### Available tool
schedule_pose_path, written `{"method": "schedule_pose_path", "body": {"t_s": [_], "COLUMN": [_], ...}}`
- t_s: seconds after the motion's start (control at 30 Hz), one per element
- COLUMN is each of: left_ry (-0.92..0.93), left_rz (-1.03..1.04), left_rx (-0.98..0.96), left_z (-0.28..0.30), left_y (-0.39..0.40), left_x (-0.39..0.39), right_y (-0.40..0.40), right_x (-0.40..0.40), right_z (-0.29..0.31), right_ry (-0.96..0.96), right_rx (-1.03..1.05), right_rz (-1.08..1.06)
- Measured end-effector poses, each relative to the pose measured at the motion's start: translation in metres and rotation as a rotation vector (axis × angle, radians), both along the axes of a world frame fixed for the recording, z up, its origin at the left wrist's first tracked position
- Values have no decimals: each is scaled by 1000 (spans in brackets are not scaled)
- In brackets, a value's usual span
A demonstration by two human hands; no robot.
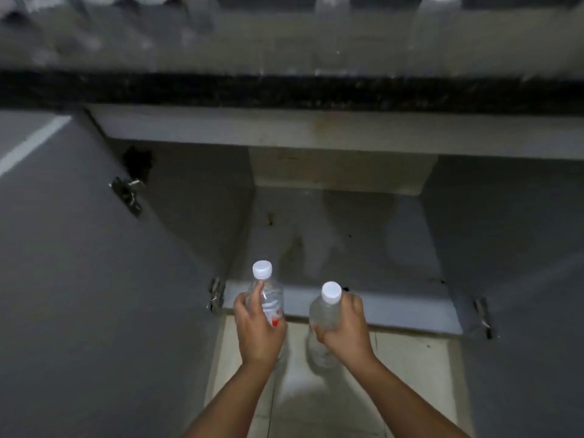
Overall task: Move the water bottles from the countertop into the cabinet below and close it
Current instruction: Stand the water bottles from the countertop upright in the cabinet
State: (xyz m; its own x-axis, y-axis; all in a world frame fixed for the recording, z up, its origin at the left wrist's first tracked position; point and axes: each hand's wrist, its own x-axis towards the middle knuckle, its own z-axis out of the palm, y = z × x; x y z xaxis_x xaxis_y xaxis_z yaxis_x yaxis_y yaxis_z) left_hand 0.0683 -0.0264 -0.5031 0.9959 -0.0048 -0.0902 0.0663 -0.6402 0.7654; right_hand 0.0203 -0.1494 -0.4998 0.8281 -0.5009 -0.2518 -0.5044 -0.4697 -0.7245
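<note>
So in the head view, both hands were loaded up: the left hand [257, 327] was wrapped around a clear water bottle with a red bit of label [268, 298], and the right hand [344, 327] was wrapped around a plain clear bottle [325, 311], both with white caps pointing up and away from the person. Both bottles sat just in front of the cabinet's front lip [395, 308], not inside yet, and they were near each other but not touching as far as I could tell. The cabinet [331, 235] was wide open, with the left door [94, 248] swung out and the right door [521, 248] swung out too, and the floor inside looked bare apart from some stains. Up top, the countertop [284, 90] had a dark speckled edge, and there were more bottles still standing on it [331, 33], blurry but clearly there, so I'd say this job was only getting started. For doing this bit well, I'd push both bottles toward the back and set them down upright on their bases, so the front stays free for the rest. Things to watch: the front lip is a raised step, so the bases need to clear it, and the lower hinge on the left [216, 294] was right beside the left hand's knuckles. There was plenty of open room between the two doors, with a box-like panel [341, 172] hanging at the back top, so going in low seemed the safe call.
</note>
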Motion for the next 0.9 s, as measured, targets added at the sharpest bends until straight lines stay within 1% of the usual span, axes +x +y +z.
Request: {"method": "schedule_pose_path", "body": {"t_s": [0.13, 0.2, 0.3, 0.37, 0.47, 0.63, 0.77, 0.83, 0.9], "left_ry": [-17, -28, -54, -50, -19, -26, -24, -57, -120], "left_rz": [53, 87, 116, 142, 160, 220, 166, 148, 136], "left_rx": [-81, -117, -117, -117, -107, -115, -47, -12, 17], "left_z": [-54, -75, -100, -113, -131, -150, -150, -146, -138], "left_y": [-6, -8, -14, -16, -17, -17, -11, -8, -3], "left_x": [37, 55, 77, 90, 103, 109, 107, 106, 107], "right_y": [-2, -3, -6, -6, -6, -9, -9, -11, -18], "right_x": [38, 56, 80, 94, 107, 115, 119, 121, 124], "right_z": [-55, -73, -94, -104, -121, -136, -134, -130, -122], "right_ry": [-82, -132, -182, -196, -149, -104, -76, -73, -89], "right_rx": [-8, -12, -17, -19, -43, -139, -195, -245, -251], "right_rz": [-42, -44, -56, -68, -48, -44, -33, -14, 27]}}
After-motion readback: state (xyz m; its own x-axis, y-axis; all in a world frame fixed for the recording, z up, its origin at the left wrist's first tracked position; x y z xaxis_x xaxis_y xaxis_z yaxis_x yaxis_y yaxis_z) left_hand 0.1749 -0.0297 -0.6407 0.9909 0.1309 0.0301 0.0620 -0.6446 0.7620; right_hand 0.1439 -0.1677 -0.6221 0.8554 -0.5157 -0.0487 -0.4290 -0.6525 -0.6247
